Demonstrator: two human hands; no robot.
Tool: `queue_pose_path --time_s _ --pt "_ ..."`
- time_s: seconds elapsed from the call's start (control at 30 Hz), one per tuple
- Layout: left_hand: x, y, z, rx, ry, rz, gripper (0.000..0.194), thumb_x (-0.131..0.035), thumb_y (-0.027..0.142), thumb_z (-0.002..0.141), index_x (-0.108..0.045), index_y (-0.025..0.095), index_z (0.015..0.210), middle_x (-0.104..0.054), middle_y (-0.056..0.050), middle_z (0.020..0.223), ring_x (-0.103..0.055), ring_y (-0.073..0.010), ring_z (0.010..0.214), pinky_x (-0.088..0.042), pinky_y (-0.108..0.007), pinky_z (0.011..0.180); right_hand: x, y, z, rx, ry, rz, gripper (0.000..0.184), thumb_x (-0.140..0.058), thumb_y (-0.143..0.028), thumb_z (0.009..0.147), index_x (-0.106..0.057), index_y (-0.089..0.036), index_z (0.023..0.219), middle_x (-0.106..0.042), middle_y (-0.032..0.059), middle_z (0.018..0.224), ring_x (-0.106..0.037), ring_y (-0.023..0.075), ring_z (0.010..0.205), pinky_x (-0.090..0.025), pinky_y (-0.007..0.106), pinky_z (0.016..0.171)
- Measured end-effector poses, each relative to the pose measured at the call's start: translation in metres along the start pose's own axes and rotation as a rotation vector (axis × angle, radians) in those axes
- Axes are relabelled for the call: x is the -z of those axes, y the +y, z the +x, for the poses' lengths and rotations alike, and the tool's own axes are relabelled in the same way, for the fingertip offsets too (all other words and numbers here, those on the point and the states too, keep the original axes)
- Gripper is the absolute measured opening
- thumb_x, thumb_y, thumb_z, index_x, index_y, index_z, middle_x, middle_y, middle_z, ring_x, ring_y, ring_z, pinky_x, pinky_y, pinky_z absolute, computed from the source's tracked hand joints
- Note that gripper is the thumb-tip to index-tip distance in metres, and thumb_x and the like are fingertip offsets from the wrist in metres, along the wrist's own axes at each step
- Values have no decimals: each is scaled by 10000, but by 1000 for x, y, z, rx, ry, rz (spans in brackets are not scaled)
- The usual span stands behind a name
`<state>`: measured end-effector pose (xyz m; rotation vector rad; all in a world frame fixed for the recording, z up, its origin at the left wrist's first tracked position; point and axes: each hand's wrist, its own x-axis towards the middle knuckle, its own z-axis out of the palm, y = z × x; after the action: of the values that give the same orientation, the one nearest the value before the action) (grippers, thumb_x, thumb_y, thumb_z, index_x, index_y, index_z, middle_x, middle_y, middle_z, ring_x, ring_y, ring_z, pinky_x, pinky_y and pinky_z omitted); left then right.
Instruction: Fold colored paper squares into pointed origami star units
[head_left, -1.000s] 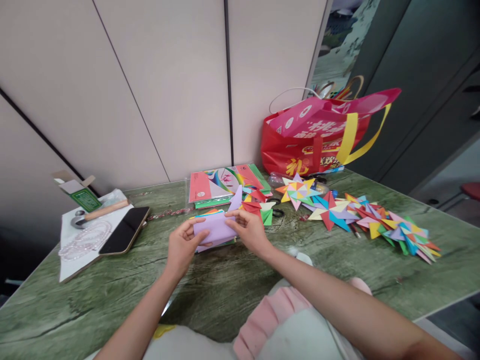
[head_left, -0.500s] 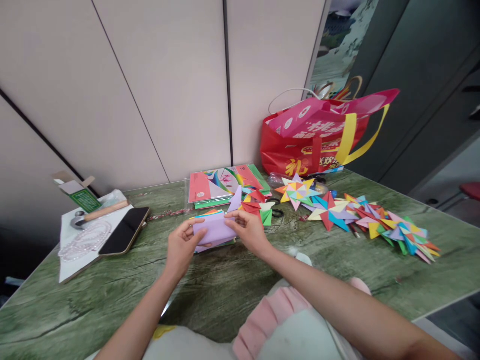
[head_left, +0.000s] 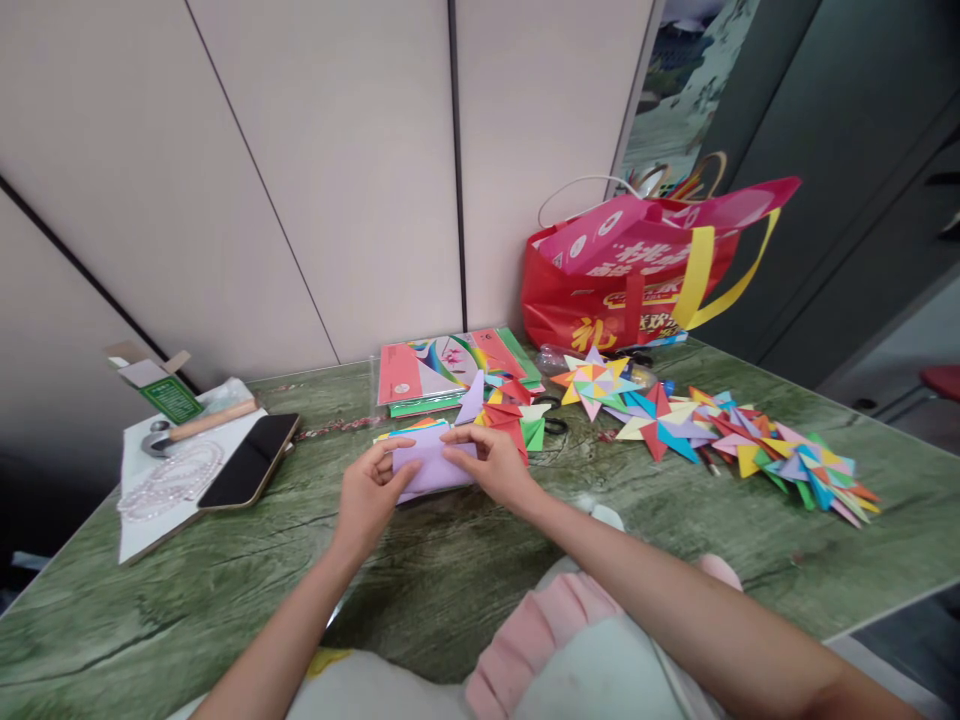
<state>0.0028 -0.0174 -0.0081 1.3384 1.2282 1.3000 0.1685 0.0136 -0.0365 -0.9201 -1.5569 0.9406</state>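
A folded sheet of purple paper (head_left: 429,470) is held up between both hands over a small stack of coloured paper (head_left: 409,432). My left hand (head_left: 377,485) pinches its left side, thumb in front. On its right side, my right hand (head_left: 491,462) grips the paper near the upper edge, thumb in front and fingers behind. Just beyond my right hand lie folded paper pieces (head_left: 510,412) in red, green and other colours, with a purple folded piece (head_left: 472,398) standing among them. Black scissor handles (head_left: 556,426) show beside them.
Behind the hands lies a packet of coloured paper (head_left: 450,365). To the right are several paper stars (head_left: 660,425) and a red bag (head_left: 622,285). At left, a white board (head_left: 139,540) bears a phone (head_left: 251,465), a hammer (head_left: 202,427), beads (head_left: 176,480) and a green box (head_left: 169,395).
My right hand has shifted slightly left along the upper edge of the purple paper. My left hand has moved a little to the right. Other things stay in place.
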Motion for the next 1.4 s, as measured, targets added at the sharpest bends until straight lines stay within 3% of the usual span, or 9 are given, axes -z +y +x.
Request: queue_pose_path --time_s 0.23,1.03,1.4 --pt "-1 2 -1 29 -10 10 403 -731 343 551 -592 161 883 -665 -10 642 -598 -147 558 -448 -232 513 0 1 0 -24 9 -22 135 -615 -260 703 -670 -186 801 -684 27 809 -584 152 702 -420 260 621" --pt "0 0 0 -27 24 82 308 -721 307 556 -659 155 817 -658 -24 694 -578 -141 587 -438 -219 514 0 -1 1 -80 54 33 188 -658 -266 662 -657 -169 823 -673 46 833 -570 150 687 -383 250 574" --pt "0 -1 -1 -43 7 113 274 -713 278 568 -652 144 799 -607 15 629 -514 -89 526 -386 -175 479 1 3 1 -43 -29 -52 133 -628 -272 693 -663 -173 776 -673 15 763 -569 138 670 -388 237 593"
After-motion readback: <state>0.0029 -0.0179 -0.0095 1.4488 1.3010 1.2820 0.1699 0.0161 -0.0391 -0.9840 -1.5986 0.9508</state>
